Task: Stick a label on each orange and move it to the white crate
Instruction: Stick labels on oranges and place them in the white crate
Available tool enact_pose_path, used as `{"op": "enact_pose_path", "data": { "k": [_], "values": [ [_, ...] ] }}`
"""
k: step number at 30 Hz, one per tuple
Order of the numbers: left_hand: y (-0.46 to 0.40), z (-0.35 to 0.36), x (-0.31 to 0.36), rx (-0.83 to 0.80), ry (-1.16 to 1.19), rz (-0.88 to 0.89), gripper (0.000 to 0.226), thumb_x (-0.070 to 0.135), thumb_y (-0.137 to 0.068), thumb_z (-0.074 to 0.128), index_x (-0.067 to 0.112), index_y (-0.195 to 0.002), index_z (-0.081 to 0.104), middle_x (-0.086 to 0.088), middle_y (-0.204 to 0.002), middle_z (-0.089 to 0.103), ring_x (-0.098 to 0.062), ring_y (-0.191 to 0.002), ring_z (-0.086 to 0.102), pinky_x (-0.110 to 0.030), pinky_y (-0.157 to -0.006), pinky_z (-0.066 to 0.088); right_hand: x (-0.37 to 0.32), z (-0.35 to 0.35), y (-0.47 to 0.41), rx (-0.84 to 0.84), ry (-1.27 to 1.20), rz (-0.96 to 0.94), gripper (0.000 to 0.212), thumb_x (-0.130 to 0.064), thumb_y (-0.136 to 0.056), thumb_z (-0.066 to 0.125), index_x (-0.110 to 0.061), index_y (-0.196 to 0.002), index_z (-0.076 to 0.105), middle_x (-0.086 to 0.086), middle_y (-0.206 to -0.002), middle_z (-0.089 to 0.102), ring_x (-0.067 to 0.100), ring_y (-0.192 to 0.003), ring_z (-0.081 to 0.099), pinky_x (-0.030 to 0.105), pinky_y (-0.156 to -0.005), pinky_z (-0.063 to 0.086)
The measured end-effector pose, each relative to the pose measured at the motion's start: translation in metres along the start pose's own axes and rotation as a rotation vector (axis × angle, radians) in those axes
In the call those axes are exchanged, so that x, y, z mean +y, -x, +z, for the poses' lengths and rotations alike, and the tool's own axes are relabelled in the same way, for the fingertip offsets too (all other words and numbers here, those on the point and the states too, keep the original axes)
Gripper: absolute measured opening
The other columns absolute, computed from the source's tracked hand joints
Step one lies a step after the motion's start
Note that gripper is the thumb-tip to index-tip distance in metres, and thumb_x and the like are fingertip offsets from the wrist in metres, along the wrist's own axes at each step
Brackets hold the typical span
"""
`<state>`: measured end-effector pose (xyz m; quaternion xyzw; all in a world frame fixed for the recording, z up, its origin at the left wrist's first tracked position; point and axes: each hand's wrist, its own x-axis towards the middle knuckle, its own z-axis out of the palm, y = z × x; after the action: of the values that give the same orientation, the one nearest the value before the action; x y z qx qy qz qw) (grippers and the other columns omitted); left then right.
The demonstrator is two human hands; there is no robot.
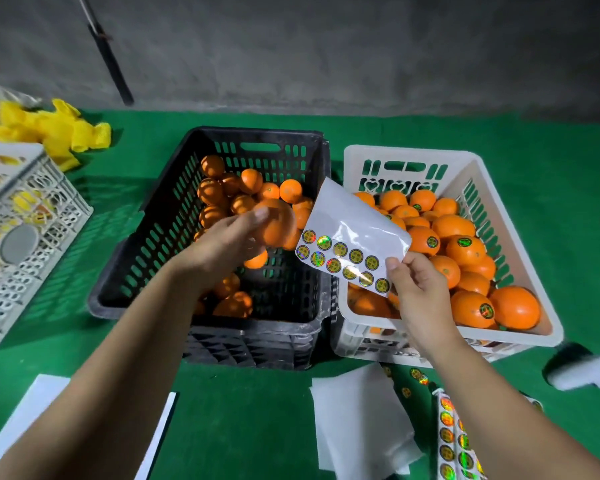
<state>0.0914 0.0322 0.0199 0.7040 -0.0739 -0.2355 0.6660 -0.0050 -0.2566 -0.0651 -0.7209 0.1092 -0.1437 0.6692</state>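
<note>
Left hand grips an unlabelled orange above the black crate, right hand pinches the label sheet just right of it, white crate further right, nearer the right hand.

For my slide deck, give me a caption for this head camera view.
Left hand lifts an orange over the black crate; right hand holds a label sheet beside the white crate.

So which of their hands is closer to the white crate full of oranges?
The right. The right hand hovers over the white crate's near-left corner, pinching the sticker sheet. The left hand is over the black crate beside it, holding an orange.
</note>
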Motion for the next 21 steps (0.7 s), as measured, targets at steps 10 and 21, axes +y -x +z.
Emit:
{"op": "enact_pose_path", "data": {
  "k": [10, 21],
  "values": [
    [0.057, 0.077, -0.039, 0.040, 0.485, 0.073, 0.088, 0.037, -0.066, 0.090, 0.010, -0.141, 0.053, -0.013, -0.142, 0.067, -0.032, -0.130, 0.065, -0.058, -0.117, 0.044, -0.018, -0.008, 0.042, 0.047, -0.213, 0.090, 0.031, -0.047, -0.091, 0.073, -0.021, -0.107, 0.077, 0.010, -0.110, 0.078, 0.030, -0.104, 0.073, 0.053, -0.085, 0.060],
    [0.090, 0.112, -0.052, -0.063, 0.461, 0.226, 0.066, 0.021, -0.074, 0.084, 0.027, -0.137, 0.064, -0.011, -0.136, 0.068, -0.031, -0.126, 0.066, -0.037, -0.100, 0.056, -0.094, -0.022, 0.080, 0.078, 0.582, -0.573, 0.029, -0.035, -0.098, 0.067, -0.024, -0.124, 0.067, -0.003, -0.121, 0.059, 0.020, -0.117, 0.054, 0.031, -0.103, 0.040]
  ]
}}
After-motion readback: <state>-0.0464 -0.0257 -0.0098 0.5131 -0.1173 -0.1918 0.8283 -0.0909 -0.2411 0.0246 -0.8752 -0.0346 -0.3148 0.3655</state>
